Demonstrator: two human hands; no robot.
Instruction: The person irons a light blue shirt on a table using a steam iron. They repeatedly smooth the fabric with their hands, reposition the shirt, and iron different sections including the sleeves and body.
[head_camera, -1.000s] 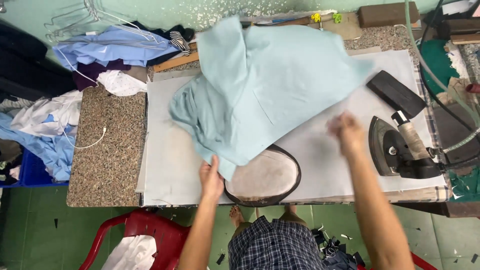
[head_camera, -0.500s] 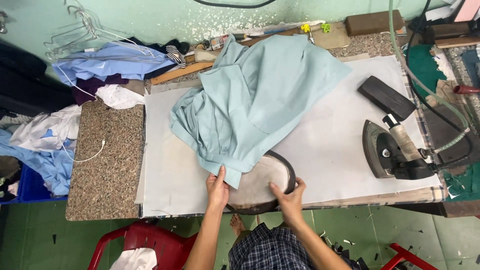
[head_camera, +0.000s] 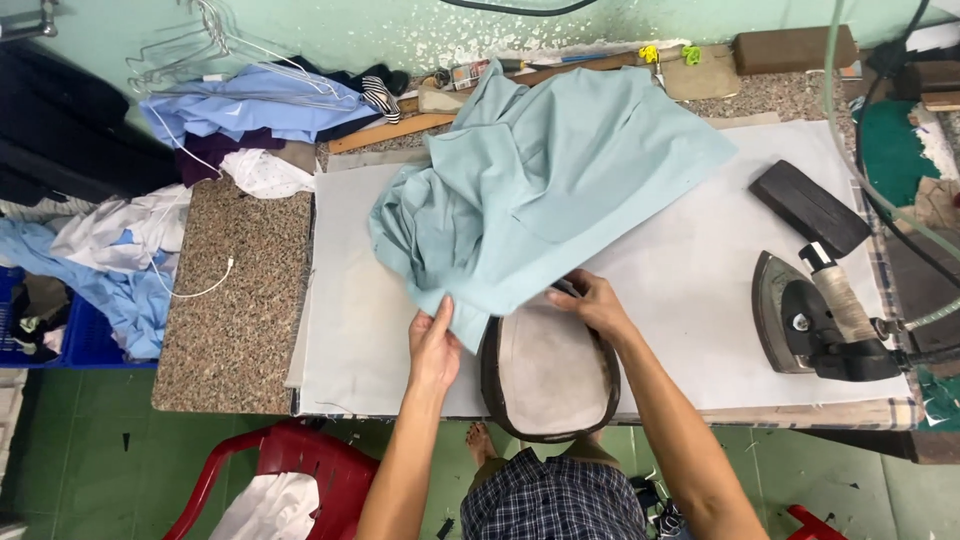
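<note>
Currently, head view, looking down on a white padded ironing table (head_camera: 700, 300). Pale green shirt (head_camera: 540, 190) lies crumpled across the middle and far side of the table, its near hem hanging over the far end of an oval pressing pad (head_camera: 548, 370), dark-rimmed with a worn beige top, which sits at the near table edge and juts slightly past it.

Left hand (head_camera: 433, 345): flat, fingers together and extended, thumb up, touching the shirt's near lower corner just left of the pad. Looks like a light pinch of the hem between thumb and forefinger, but the fabric hides the contact; cannot confirm a grip.

Right hand (head_camera: 592, 300): at the far right rim of the pad, fingers curled under the shirt hem, thumb on top. Appears closed on the fabric edge, possibly on the pad rim as well.

Surroundings: black iron (head_camera: 815, 320) with cord-wrapped handle stands on the right of the table, well apart from both hands; dark rectangular block (head_camera: 810, 208) just beyond it. Speckled granite counter (head_camera: 230, 300) adjoins the table on the left, with a heap of blue and white garments (head_camera: 240, 110) and wire hangers (head_camera: 215, 40) at its far side. Red plastic chair (head_camera: 290, 470) below the near left edge
</note>
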